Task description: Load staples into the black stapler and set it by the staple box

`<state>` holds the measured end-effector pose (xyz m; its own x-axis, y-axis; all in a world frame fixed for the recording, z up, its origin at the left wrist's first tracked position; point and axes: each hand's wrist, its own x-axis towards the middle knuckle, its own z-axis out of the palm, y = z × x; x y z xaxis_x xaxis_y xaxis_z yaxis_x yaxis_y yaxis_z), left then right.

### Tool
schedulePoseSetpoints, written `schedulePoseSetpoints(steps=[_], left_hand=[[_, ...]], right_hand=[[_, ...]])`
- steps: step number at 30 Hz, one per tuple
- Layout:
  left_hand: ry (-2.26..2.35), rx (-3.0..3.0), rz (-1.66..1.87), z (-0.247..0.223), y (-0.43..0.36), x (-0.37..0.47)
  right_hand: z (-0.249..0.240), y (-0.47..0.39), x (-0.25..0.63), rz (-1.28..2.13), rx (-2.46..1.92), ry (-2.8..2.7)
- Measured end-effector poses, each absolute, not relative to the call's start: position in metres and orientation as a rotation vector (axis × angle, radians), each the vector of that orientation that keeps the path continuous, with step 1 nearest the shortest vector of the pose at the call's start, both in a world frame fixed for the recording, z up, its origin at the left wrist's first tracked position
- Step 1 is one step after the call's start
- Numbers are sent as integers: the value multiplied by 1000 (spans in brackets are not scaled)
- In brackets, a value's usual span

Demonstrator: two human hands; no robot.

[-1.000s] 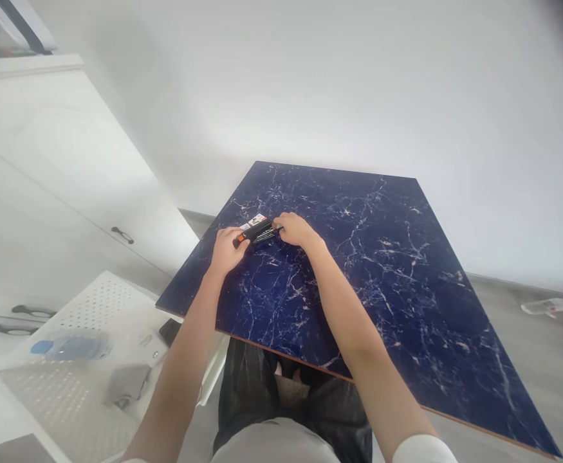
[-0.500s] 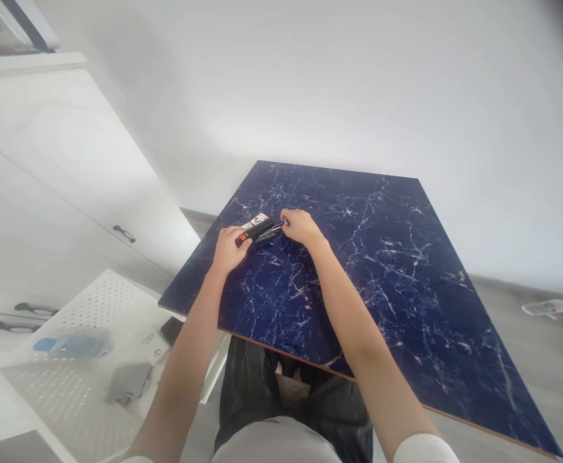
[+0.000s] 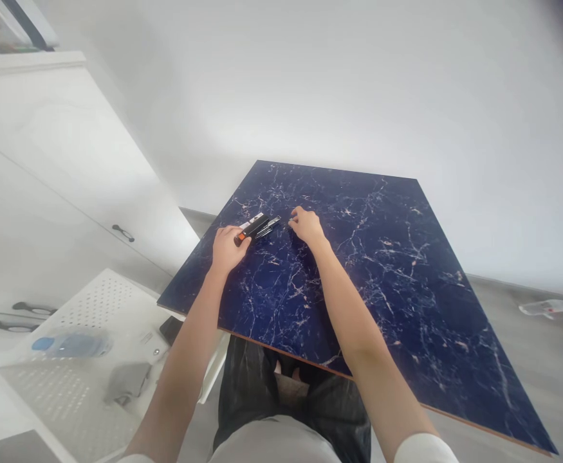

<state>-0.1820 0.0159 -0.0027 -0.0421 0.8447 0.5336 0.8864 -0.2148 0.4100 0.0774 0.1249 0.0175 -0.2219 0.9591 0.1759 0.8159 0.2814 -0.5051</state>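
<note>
My left hand [image 3: 229, 249] is closed around the near end of a black and orange stapler-like tool [image 3: 252, 230], which lies low over the blue marbled tabletop [image 3: 378, 257]. Silver metal parts [image 3: 268, 227] stick out from its right side. Along its far edge shows a flat white piece with dark print [image 3: 255, 220]. A short way right of the metal parts, my right hand [image 3: 306, 225] hovers just over the table, fingers bent and a little apart, with nothing visible in them.
To the left stand white cabinets [image 3: 69, 161] with dark handles. Below them, a white perforated surface [image 3: 102, 302] bears a plastic bottle [image 3: 73, 345] with a blue cap and a grey pouch [image 3: 129, 381]. Clear plastic packaging [image 3: 551, 308] lies on the floor at right.
My right hand has let go of the dark end of the tool and moved slightly right, leaving the metal parts' tip in view. My left hand still grips the tool.
</note>
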Motion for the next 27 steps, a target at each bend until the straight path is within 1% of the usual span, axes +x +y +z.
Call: schedulePoseSetpoints(steps=[4,9,15,24,27], left_hand=[[-1931,-2160,-1098,-1,15,-182],[-1947,-2187,-1083,1,14,-184],[-1960,-2186,-1136,-3,17,-184],[-1981,-2178,-1102,-3,16,-180],[-1977,-2131,-1116,-4,16,-180]], right_hand=[[9,121,65,405,-1506,-2145],[3,111,40,497,-1422,-2134],[3,100,22,384,-1255,-2208],[6,93,26,439,-1270,-2229],[7,97,34,348,-1399,-2188]])
